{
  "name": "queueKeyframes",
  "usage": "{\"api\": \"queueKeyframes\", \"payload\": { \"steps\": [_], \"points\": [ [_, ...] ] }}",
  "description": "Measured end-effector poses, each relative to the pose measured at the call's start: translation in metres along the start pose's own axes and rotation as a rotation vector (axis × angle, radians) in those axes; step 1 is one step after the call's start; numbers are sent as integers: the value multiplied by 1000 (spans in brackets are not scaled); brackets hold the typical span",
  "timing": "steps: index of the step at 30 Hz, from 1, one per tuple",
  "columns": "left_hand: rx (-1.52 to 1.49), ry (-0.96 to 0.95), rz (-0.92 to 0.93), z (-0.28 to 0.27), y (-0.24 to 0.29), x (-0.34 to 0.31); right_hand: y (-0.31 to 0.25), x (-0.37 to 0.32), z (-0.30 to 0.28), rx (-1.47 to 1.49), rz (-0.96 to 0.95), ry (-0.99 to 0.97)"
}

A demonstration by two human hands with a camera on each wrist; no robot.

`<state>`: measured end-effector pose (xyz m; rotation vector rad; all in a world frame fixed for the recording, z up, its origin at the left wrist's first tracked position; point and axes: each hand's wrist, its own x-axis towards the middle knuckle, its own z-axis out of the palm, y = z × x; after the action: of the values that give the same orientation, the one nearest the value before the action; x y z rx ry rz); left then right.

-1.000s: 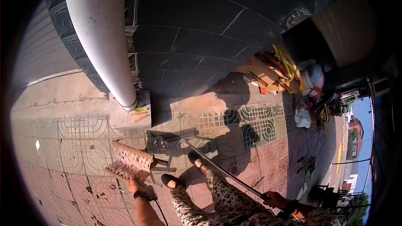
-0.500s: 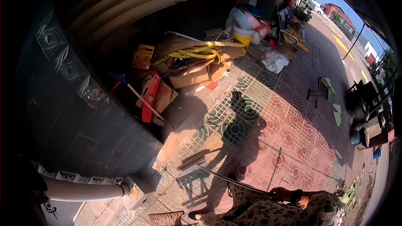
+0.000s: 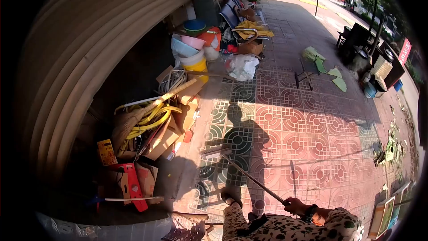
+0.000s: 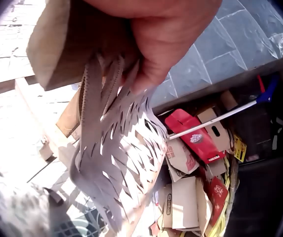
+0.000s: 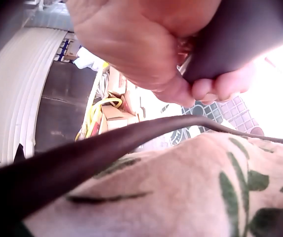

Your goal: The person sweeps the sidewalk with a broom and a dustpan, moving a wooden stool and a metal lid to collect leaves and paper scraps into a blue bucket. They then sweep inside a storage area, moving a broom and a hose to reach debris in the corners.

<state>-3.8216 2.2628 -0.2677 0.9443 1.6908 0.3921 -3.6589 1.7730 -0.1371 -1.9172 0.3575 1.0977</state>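
My left hand [image 4: 168,34] grips the wooden top bar of a folding stool [image 4: 121,148] in the left wrist view; its slitted, strap-like seat hangs below the fingers. In the head view the left hand is out of sight, and only part of the stool [image 3: 187,225] shows at the bottom edge. My right hand [image 3: 295,206] is wrapped around the end of a long broom handle [image 3: 254,178]. The broom head [image 3: 216,152] is at the patterned paving ahead of my feet. In the right wrist view the right hand [image 5: 146,49] has its fingers curled round the dark handle.
Flattened cardboard [image 3: 165,145] and a coiled yellow hose [image 3: 154,120] lie along the shutter [image 3: 89,62]. Beyond stand a yellow-and-white bucket [image 3: 195,64], basins and a white plastic bag [image 3: 243,68]. A small stool [image 3: 304,79] and green leaves [image 3: 337,80] lie on the paving.
The view has swung from the pillar and wall to the walkway along the shutter. The stool, earlier standing on the paving at my left hand, moves along with me, as does the broom.
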Motion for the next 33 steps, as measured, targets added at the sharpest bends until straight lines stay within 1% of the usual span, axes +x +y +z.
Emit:
{"api": "queueKeyframes", "payload": {
  "steps": [2, 4, 6, 7, 8, 9, 10, 11, 12, 13, 14, 15, 16, 18, 19, 20, 21, 22, 23, 24, 25, 26, 27, 28, 30, 33],
  "points": [
    [25, -26, 15, 45, 19, 9, -12, 13, -9, 141, 55, 29],
    [54, -74, 40, 100, 36, 22, -28, 26, -18, 185, 69, 96],
    [69, -137, 70, 161, 57, 37, -50, 39, -31, 189, 11, 157],
    [59, -252, 40, 202, 64, 49, -90, 31, -39, 114, 68, 224],
    [46, -359, 2, 240, 67, 66, -87, 43, -43, 239, 58, 270],
    [242, -544, -243, 272, 104, 53, -105, 43, -49, 287, 89, 304],
    [220, -533, -144, 306, 113, 43, -124, 45, -58, 339, 118, 337],
    [211, -571, -13, 343, 120, 47, -129, 54, -69, 341, 133, 345],
    [148, -545, 92, 367, 145, 7, -126, 58, -73, 428, 141, 373],
    [220, -604, 120, 390, 170, -19, -125, 56, -70, 519, 159, 399],
    [300, -590, 228, 418, 181, -33, -165, 41, -77, 409, 230, 484],
    [437, -543, 400, 456, 167, -5, -172, 39, -79, 439, 221, 508],
    [361, -637, 228, 470, 215, -87, -179, 44, -86, 464, 202, 536],
    [583, -659, 413, 531, 214, -86, -171, 68, -97, 473, 158, 528],
    [572, -691, 446, 557, 214, -90, -167, 82, -104, 347, 168, 562],
    [563, -721, 478, 583, 219, -102, -166, 97, -113, 347, 150, 599],
    [558, -797, 387, 609, 227, -116, -173, 111, -128, 324, 182, 586],
    [612, -779, 487, 644, 213, -99, -181, 125, -146, 303, 210, 574],
    [625, -789, 489, 665, 211, -104, -199, 137, -165, 379, 173, 601],
    [623, -805, 503, 698, 219, -123, -220, 152, -193, 392, 156, 607],
    [606, -807, 548, 730, 226, -144, -241, 164, -221, 531, 199, 554],
    [620, -806, 584, 746, 236, -169, -256, 168, -237, 680, 270, 488],
    [586, -794, 616, 774, 232, -174, -265, 181, -255, 735, 266, 490],
    [648, -792, 489, 804, 232, -177, -240, 206, -264, 843, 300, 465],
    [558, -839, 459, 854, 225, -190, -232, 228, -289, 1068, 257, 439],
    [555, -861, 478, 922, 223, -207, -255, 237, -323, 1042, 317, 466]
  ]
}}
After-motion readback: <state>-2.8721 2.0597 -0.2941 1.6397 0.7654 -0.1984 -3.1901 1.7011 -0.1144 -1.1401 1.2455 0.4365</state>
